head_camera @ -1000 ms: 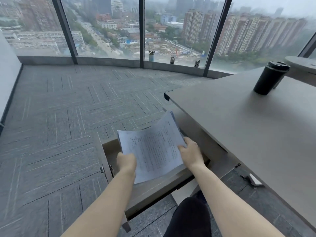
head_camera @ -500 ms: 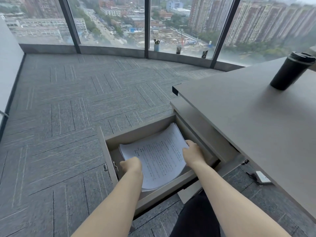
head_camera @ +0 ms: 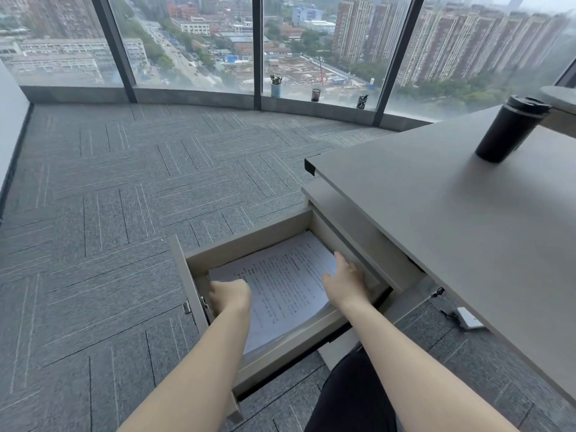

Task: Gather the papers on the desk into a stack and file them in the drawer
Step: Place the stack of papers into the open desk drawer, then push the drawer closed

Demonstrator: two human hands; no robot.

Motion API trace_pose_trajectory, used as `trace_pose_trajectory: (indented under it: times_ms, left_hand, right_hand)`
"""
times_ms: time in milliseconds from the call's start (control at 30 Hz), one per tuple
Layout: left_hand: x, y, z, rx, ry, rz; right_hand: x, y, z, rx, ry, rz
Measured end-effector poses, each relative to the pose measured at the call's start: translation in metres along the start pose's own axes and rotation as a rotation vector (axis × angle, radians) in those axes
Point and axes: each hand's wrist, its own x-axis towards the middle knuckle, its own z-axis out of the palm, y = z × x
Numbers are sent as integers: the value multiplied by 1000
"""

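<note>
A stack of printed white papers (head_camera: 286, 282) lies flat inside the open grey drawer (head_camera: 290, 347), which is pulled out under the desk (head_camera: 436, 219). My left hand (head_camera: 230, 294) is at the stack's left edge, with its fingers curled down around that edge. At the stack's right edge my right hand (head_camera: 344, 282) rests flatter, with fingers stretched forward and thumb apart, close to the drawer's right wall. Both forearms reach over the drawer's front.
A black lidded tumbler (head_camera: 508, 129) stands on the desk top at the far right. A small white device with a cable (head_camera: 467, 318) lies on the carpet under the desk. Grey carpet stretches left to the windows, where small pots (head_camera: 276, 87) sit on the sill.
Both hands have lowered the stack from above the drawer down onto its floor. The right hand's fingers have loosened and stretched out.
</note>
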Motion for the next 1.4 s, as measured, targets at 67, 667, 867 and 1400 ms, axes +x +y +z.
trace_pose_trajectory:
  times_ms: [67, 667, 867, 1400]
  left_hand:
    - [-8, 10, -3, 54, 10, 121]
    - [-30, 6, -106, -131, 55, 390]
    - [-14, -35, -113, -183, -27, 216]
    - [-22, -59, -101, -427, -230, 145]
  right_hand:
    - [-7, -3, 0, -104, 34, -62]
    - [-135, -56, 44, 85, -80, -466]
    - [-173, -50, 64, 96, -184, -446]
    - [-198, -43, 84, -39, -61, -514]
